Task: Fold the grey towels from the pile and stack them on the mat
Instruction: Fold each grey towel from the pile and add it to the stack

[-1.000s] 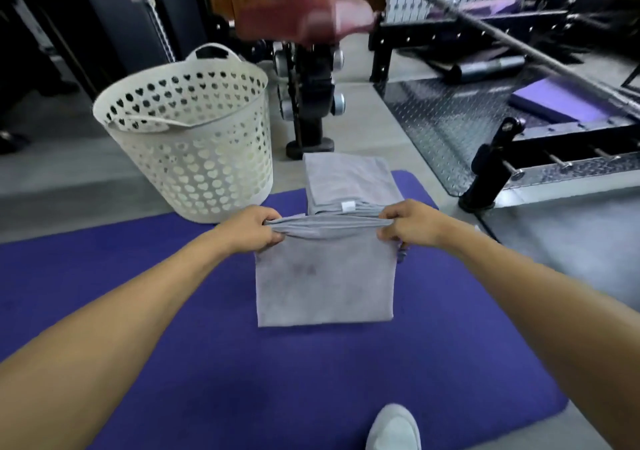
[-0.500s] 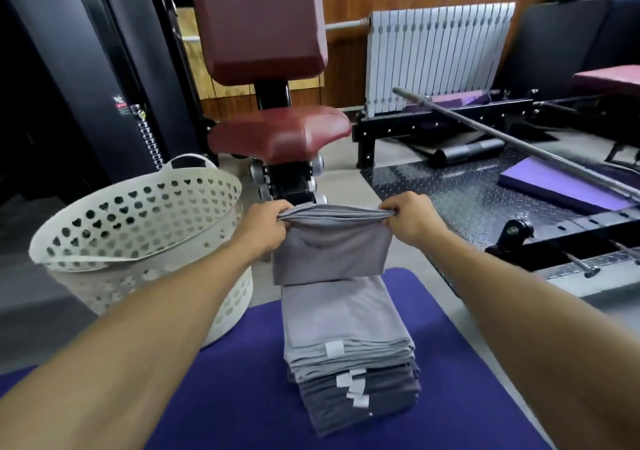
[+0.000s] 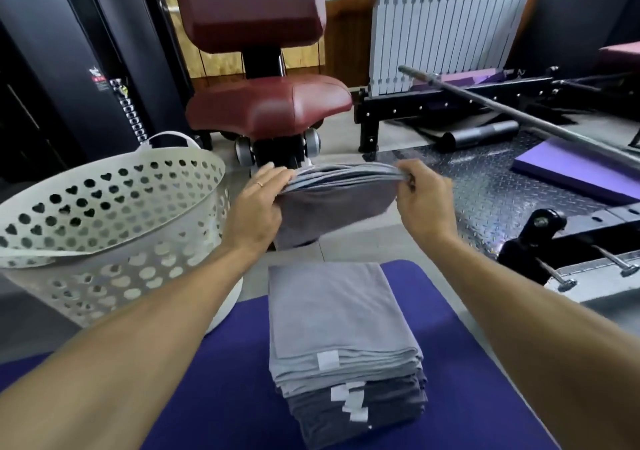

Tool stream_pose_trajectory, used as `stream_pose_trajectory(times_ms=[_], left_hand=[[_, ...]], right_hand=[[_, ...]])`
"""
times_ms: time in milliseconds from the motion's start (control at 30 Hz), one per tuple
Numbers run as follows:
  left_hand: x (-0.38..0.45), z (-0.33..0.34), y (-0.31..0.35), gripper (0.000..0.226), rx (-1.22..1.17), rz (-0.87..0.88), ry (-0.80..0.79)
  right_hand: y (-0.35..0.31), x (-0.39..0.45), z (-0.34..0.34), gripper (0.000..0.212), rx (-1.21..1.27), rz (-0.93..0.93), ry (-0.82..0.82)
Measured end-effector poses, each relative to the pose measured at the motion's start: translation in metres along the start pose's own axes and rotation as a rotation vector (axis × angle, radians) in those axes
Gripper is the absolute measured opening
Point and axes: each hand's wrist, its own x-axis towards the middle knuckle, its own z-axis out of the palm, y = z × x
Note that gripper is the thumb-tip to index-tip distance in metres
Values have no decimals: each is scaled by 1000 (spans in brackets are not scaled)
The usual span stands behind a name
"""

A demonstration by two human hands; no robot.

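Both hands hold a folded grey towel [image 3: 337, 207] in the air, stretched flat between them with its layered edge facing the camera. The left hand [image 3: 256, 207] lies along the towel's left end, fingers fairly straight over the top and the thumb tucked beneath, a ring on one finger. The right hand [image 3: 420, 195] pinches the towel's right end, fingers curled over the edge with the thumb under it. The cloth sags a little below the hands in the middle. Below and nearer the camera than the hands, between the two forearms, a stack of folded towels [image 3: 341, 339] rests on the purple mat [image 3: 228, 380]; lighter grey ones sit on top and darker grey ones beneath, with white tags showing along the near edge. The held towel hangs above and just beyond the far end of that stack, not touching it. To the left of the left hand stands a white laundry basket [image 3: 114, 214] with heart-shaped and round holes, partly on the mat's edge. Beyond the hands is a dark red padded seat [image 3: 270, 107], and beyond the right hand lie a steel bar [image 3: 512, 107] and a white radiator [image 3: 446, 27].
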Motion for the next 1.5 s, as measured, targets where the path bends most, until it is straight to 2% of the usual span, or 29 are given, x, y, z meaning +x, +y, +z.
stream_pose_trajectory(times_ms=[100, 167, 233, 333, 500, 733, 867, 933, 1033, 1100, 1167, 1267, 1400, 1500], left_hand=[[-47, 4, 2, 61, 17, 84, -31], [-98, 7, 4, 50, 2, 205, -150], [-151, 7, 5, 46, 32, 190, -264], [-197, 6, 8, 50, 13, 40, -301], [-204, 0, 29, 50, -55, 24, -228], [-231, -8, 21, 56, 65, 148, -339], [-237, -12, 26, 57, 120, 153, -374], [-237, -14, 26, 54, 140, 171, -368], [-241, -14, 24, 56, 139, 155, -397], [-245, -13, 23, 61, 146, 138, -432], [-248, -14, 24, 53, 147, 123, -454], [-242, -18, 31, 57, 156, 82, -475], [-224, -17, 39, 44, 122, 117, -479], [-219, -12, 37, 41, 92, 116, -420]], right_hand=[[34, -62, 9, 22, -58, -16, -191], [57, -109, 12, 22, -168, -3, -406], [70, -145, 9, 23, -254, 23, -518], [70, -167, 2, 21, -256, 36, -441], [59, -176, -12, 36, -146, 81, -313], [66, -213, -23, 35, -284, -27, -498], [72, -220, -17, 27, -355, -140, -442], [73, -221, -17, 37, -381, -247, -398], [73, -226, -17, 74, -443, -389, -481], [77, -233, -15, 92, -461, -402, -566], [79, -240, -15, 97, -459, -380, -619], [80, -248, -16, 89, -430, -357, -613], [72, -244, -11, 64, -377, -335, -490], [66, -236, -5, 65, -393, -351, -461]])
